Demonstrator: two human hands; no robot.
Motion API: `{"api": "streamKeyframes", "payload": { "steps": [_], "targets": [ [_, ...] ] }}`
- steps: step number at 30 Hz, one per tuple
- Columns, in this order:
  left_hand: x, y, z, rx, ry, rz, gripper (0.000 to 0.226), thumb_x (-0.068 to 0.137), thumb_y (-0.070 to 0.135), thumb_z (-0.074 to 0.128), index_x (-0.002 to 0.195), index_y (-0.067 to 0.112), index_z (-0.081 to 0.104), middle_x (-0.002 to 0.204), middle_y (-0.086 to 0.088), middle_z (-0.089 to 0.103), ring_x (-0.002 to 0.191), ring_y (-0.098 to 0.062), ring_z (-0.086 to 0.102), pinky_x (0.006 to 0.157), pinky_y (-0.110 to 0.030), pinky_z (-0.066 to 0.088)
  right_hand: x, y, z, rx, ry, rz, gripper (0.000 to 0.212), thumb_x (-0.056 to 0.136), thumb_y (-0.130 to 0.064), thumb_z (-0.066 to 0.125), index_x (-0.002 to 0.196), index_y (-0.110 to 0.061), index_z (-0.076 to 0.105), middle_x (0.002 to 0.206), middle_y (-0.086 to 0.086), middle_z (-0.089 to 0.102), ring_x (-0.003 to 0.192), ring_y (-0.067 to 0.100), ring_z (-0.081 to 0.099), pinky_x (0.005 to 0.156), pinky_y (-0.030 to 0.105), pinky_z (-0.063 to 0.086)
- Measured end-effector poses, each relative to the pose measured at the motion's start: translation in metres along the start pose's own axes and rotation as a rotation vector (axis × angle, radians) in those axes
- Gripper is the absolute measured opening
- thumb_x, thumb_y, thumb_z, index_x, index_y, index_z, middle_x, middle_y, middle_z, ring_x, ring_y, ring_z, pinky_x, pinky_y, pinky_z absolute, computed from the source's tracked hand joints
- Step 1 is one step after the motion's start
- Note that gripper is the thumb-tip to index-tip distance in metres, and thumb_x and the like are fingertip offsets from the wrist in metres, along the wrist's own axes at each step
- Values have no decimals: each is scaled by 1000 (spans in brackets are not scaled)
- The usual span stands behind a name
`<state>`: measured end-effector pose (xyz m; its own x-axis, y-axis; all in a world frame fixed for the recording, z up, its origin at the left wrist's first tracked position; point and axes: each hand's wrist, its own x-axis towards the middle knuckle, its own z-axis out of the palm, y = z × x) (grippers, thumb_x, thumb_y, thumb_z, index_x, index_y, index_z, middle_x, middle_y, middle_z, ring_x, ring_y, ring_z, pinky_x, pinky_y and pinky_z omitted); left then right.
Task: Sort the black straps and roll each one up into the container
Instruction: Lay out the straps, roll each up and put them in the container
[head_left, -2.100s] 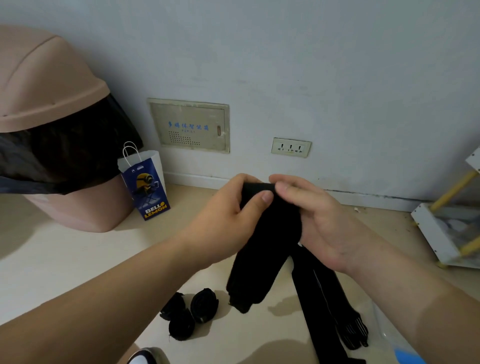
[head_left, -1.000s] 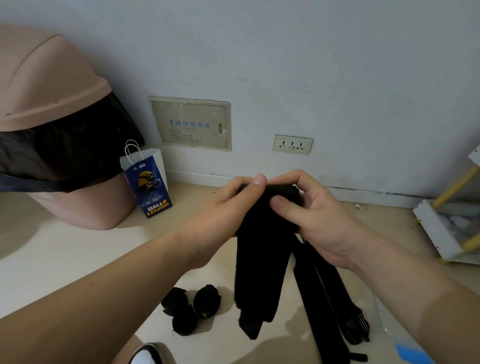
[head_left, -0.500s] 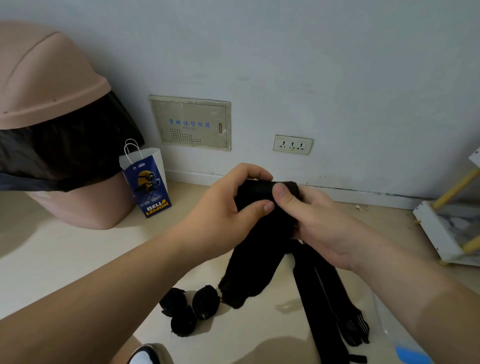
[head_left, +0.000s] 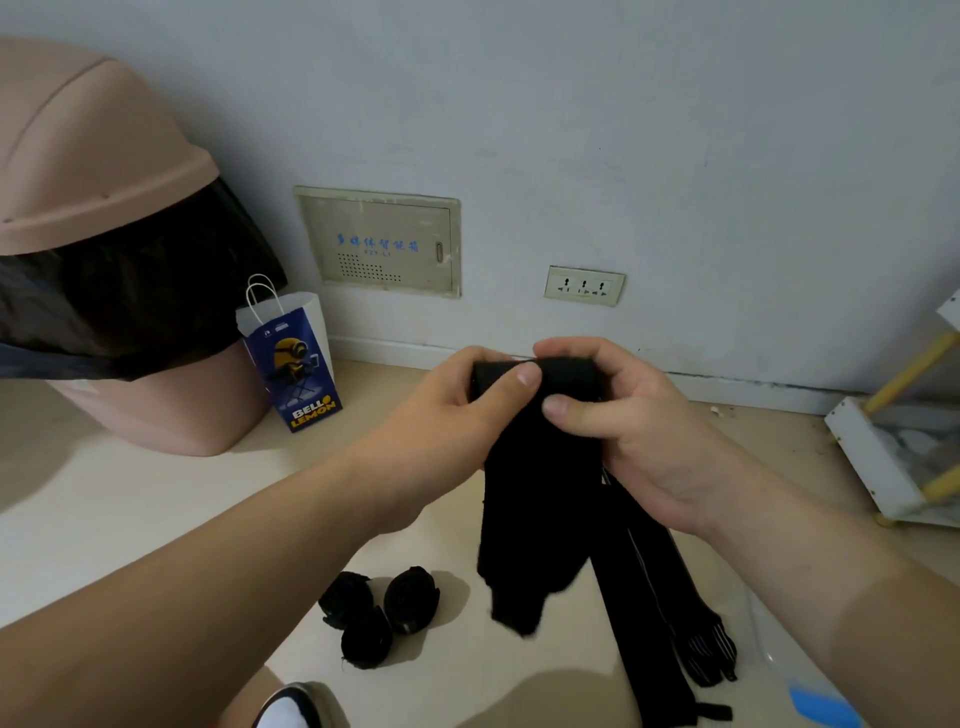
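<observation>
While both hands hold it up at the middle of the view, the black strap (head_left: 530, 509) hangs with its long axis running from 12 o'clock down to 6 o'clock. Its loose end points at the floor (head_left: 156, 499), and its top end is wound into a short roll lying crosswise, from 9 to 3 o'clock. The inner turns of that roll are hidden behind thumbs and fingers.

We see the left hand (head_left: 452, 415) on the roll's 9 o'clock side, its grip curled round it with the thumb pressed across the front. The right hand (head_left: 644, 436), at 3 o'clock, pinches the roll between the thumb below and curled fingers over the top.

At 7 o'clock three rolled straps (head_left: 379, 613) lie touching one another on the floor. Toward 5 o'clock loose straps (head_left: 654, 587) lie flat, long axis running toward the bottom edge, upper ends hidden behind the right hand, one cut off by the frame. In the lower right corner a clear shape (head_left: 810, 696) with a blue patch is also cut off; it may be the container, though we cannot be sure.

At 9 to 10 o'clock stands a pink bin (head_left: 104, 156), a paper bag (head_left: 293, 358) just beside it.
</observation>
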<state>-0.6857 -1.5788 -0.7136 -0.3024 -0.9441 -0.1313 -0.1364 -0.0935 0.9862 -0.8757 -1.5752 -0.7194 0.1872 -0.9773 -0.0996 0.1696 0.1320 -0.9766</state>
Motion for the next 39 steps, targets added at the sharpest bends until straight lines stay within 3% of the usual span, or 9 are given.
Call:
{"api": "streamKeyframes", "payload": {
  "steps": [4, 6, 10, 15, 21, 26, 32, 35, 39],
  "targets": [
    [-6, 6, 5, 128, -30, 177, 19, 102, 27, 65, 120, 24, 59, 96, 3, 69, 82, -1, 68, 67, -19, 54, -1, -12, 4, 125, 24, 175, 47, 92, -43, 66, 127, -12, 72, 116, 17, 75, 104, 28, 74, 90, 41, 60],
    [-7, 5, 8, 191, -41, 243, 21, 103, 21, 63, 123, 23, 56, 99, 3, 70, 87, -8, 70, 71, -25, 59, 1, -6, 6, 46, 56, 218, 53, 101, -58, 56, 125, -14, 74, 125, 21, 74, 117, 35, 73, 106, 51, 55],
    [-10, 5, 15, 149, -46, 236, 28, 100, 43, 57, 123, 27, 52, 103, 0, 69, 90, -20, 70, 74, -38, 60, 2, 0, 13, -15, 115, 202, 56, 102, -65, 50, 116, -18, 77, 120, 20, 77, 116, 38, 73, 110, 56, 52],
    [-10, 4, 18, 167, -37, 210, 37, 93, 55, 51, 123, 33, 48, 89, 14, 62, 76, -7, 63, 66, -27, 49, -2, -1, 12, -31, 4, 205, 59, 100, -69, 49, 107, -18, 80, 113, 15, 78, 112, 34, 74, 111, 53, 50],
    [-8, 5, 4, 246, -35, 260, 23, 105, 21, 60, 126, 25, 53, 101, 3, 66, 90, -11, 68, 79, -31, 60, 0, -2, 8, -388, -35, 218, 83, 79, -96, 46, 119, -29, 72, 111, 3, 79, 100, 24, 78, 88, 47, 62],
    [-4, 11, -12, 156, -16, 196, 40, 94, 10, 75, 128, 26, 60, 116, 0, 69, 104, -19, 71, 85, -30, 63, -3, -8, 12, -253, -12, 43, 49, 82, -58, 69, 111, -20, 64, 93, 6, 72, 79, 21, 74, 65, 36, 57],
    [-1, 5, -12, -173, -186, -112, 52, 85, 33, 65, 137, 27, 62, 135, -16, 66, 124, -37, 65, 105, -56, 52, -3, -4, 8, -86, -8, -70, 32, 78, -26, 80, 107, -33, 70, 109, 11, 73, 93, 26, 74, 86, 43, 62],
    [1, -1, -4, -183, -180, -148, 59, 91, 64, 56, 139, 29, 59, 133, -9, 70, 120, -33, 70, 105, -57, 54, -4, -3, 7, -146, -35, -113, 39, 87, 3, 77, 103, -32, 71, 105, 11, 69, 91, 26, 73, 82, 44, 62],
    [3, -4, -1, -135, -38, -62, 49, 90, 52, 67, 130, 24, 62, 127, -9, 71, 116, -28, 72, 102, -56, 56, -2, -4, 5, -175, -24, -115, 48, 73, 9, 80, 97, -32, 72, 105, 6, 70, 95, 26, 72, 81, 43, 62]
  ]
}}
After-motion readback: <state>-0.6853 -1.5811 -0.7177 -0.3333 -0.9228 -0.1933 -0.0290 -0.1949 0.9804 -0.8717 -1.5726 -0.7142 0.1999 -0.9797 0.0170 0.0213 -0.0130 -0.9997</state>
